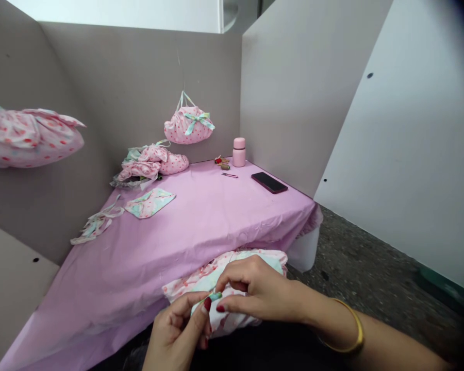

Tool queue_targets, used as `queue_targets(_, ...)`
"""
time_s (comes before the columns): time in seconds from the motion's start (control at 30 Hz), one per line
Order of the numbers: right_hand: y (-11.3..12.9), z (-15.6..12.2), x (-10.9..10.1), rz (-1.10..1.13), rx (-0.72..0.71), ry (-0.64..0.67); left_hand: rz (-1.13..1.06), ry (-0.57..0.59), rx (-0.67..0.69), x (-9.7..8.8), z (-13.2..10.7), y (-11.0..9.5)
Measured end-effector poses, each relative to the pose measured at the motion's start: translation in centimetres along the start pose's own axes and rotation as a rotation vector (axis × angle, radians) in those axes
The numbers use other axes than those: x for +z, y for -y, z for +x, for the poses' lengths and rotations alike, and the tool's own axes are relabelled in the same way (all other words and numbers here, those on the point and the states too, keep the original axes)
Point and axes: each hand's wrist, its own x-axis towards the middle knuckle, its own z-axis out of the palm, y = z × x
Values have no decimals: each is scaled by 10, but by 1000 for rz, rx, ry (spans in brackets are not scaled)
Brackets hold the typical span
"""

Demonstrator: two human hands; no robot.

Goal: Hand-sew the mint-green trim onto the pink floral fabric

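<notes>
A bundle of pink and mint patterned fabric (232,270) lies at the near edge of the table, on my lap side. My left hand (178,332) and my right hand (255,288) meet over it. Both pinch a small mint-coloured fabric strip (215,296) between thumb and fingers. A gold bangle (353,330) circles my right wrist. The fingers of both hands are closed around the strip.
The table wears a pink cloth (201,221). On it lie fabric pieces (150,202), scraps (95,226), a heap of pink fabric (152,162), a black phone (269,182), a pink bottle (238,152) and small scissors (229,175). Sewn pouches hang at the back (188,125) and left (29,136). Grey partition walls enclose the table.
</notes>
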Motion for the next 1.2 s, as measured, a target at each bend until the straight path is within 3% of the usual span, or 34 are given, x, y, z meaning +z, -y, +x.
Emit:
queue_targets(0.33,0,2,5,-1,-15,-20,16,-52,29,-3,3,4)
queue_targets(0.57,-2,1,9,-37,-40,-54,113,-1,103,-6,8,1)
queue_targets(0.7,-3,-2,12,-10,85,-56,141,-63,101,-5,7,2)
queue_targets(0.87,5,-5,13,-46,225,-151,124,-188,83,-5,6,4)
queue_targets(1.07,9,-5,21,-20,153,-21,90,-207,58,-4,5,3)
queue_targets(1.2,9,-3,24,-79,121,-25,89,-202,57,-5,4,1)
